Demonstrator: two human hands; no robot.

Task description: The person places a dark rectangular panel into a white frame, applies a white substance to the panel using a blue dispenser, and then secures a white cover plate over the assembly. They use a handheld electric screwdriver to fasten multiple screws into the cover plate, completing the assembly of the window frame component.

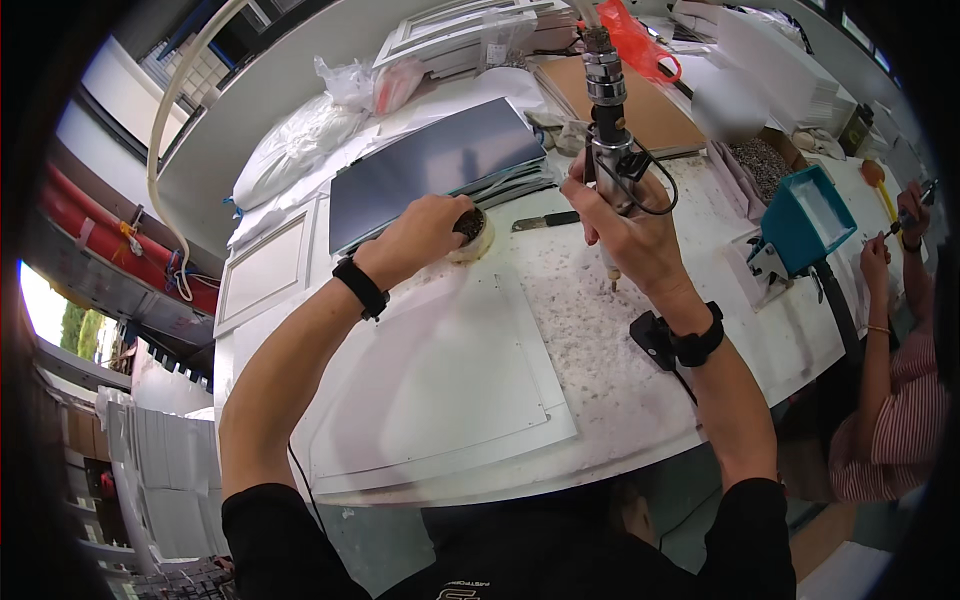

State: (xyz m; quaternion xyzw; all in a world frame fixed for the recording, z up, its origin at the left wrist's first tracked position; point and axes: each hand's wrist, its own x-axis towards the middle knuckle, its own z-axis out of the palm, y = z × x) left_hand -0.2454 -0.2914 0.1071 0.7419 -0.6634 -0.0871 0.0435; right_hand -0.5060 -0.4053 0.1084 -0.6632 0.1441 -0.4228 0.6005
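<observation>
Pale lettering and a larger pale mark show on the black shirt [540, 550] at the lower edge, partly cut off.

The right hand [640, 235] is wrapped around the driver [607, 95], its fingers closed on the grip. The driver stands nearly upright, tip down, just right of the white panel [430, 380]; whether the tip touches the table [620, 430] cannot be told. The left hand [420, 240] is at the cup [480, 248], fingers bent down into its mouth over dark contents. The fingertips are hidden, so how far apart they are, or whether they pinch anything, cannot be told.

The cup stands beyond the panel's far edge, near the dark panel [430, 165]. A knife [560, 219] lies between cup and driver. Beside the right wrist is a small black device [652, 338] with a cable. Farther right stands a teal bin [795, 240]; past it, a co-worker in a striped top [910, 435] holds a tool.
</observation>
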